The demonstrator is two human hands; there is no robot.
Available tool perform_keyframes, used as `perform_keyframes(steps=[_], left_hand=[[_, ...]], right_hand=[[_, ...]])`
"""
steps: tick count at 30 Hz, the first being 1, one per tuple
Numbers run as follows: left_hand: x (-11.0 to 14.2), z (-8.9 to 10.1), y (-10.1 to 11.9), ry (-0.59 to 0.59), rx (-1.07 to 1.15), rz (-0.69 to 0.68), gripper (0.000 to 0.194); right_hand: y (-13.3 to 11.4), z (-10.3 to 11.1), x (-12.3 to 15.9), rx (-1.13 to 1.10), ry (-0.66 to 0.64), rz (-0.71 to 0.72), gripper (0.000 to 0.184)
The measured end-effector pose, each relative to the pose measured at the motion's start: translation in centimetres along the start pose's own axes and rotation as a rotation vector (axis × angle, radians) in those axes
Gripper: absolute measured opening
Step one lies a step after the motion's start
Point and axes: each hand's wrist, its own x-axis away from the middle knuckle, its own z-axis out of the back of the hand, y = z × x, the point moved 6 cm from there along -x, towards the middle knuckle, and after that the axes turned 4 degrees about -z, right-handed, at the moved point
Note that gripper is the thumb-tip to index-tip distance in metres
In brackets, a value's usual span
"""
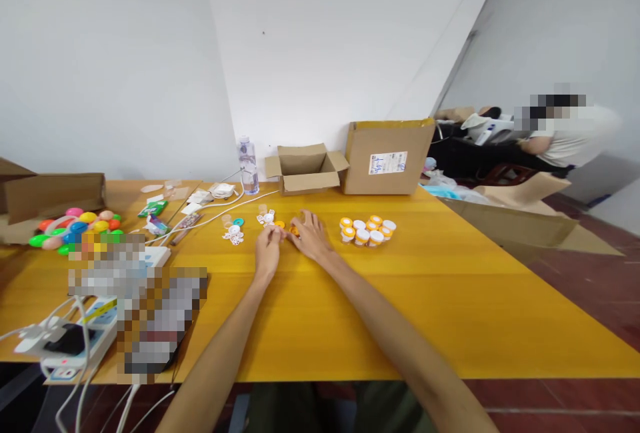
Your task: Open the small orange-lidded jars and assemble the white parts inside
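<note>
"Where are the hands?"

"The person's left hand [268, 252] and right hand [311, 238] are close together over the far middle part of the counter [310, 320]. The left fingers are narrow, tips drawn together just beside a small orange disc [280, 224]; whether they pinch anything cannot be told"

"And the right fingers?"

"Somewhat spread and bent down at an orange piece [295, 230] (partly hidden by the hand), so a grip on it cannot be confirmed either"

"What lies around them?"

"To the right is a cluster of small tubs [363, 238] with white and orange tops. To the left are white cut-out pieces [233, 235] and a teal ring [239, 222]. On the far side stand a clear bottle [249, 170], an open cardboard box [309, 184] and, right of that, a larger closed box [387, 181]"
</note>
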Motion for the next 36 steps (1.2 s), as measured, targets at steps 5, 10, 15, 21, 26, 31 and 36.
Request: perform_keyframes(steps=[5, 10, 15, 21, 26, 31, 36], left_hand=[[0.6, -1.4, 0.1, -0.137, -0.106, -0.004, 0.018], [0.9, -1.8, 0.3, -0.196, -0.162, -0.027, 0.017], [1.0, -2.1, 0.1, -0.233, -0.208, -0.006, 0.014], [1.0, -2.1, 0.0, -0.243, -0.227, -0.007, 0.012], [0.9, -2.1, -0.2, -0.243, -0.226, -0.028, 0.014], [1.0, -2.4, 0.2, -0.254, -0.228, -0.047, 0.014], [1.2, -2.5, 0.5, -0.269, -0.249, -0.07, 0.014]], right_hand=[[1.0, -0.6, -1.7, 0.005, 0.012, -0.034, 0.02], [1.7, -1.2, -3.3, 0.0, 0.0, -0.042, 0.029], [2.3, -1.5, -4.5, -0.028, 0.008, -0.044, 0.034], [2.8, -2.0, -5.8, -0.069, 0.015, -0.039, 0.037], [3.4, -2.6, -6.5, -0.13, 0.042, -0.043, 0.037], [4.8, -3.0, -6.9, -0.37, 0.086, -0.095, 0.035], [6.1, -2.9, -7.4, -0.564, 0.16, -0.132, 0.032]])
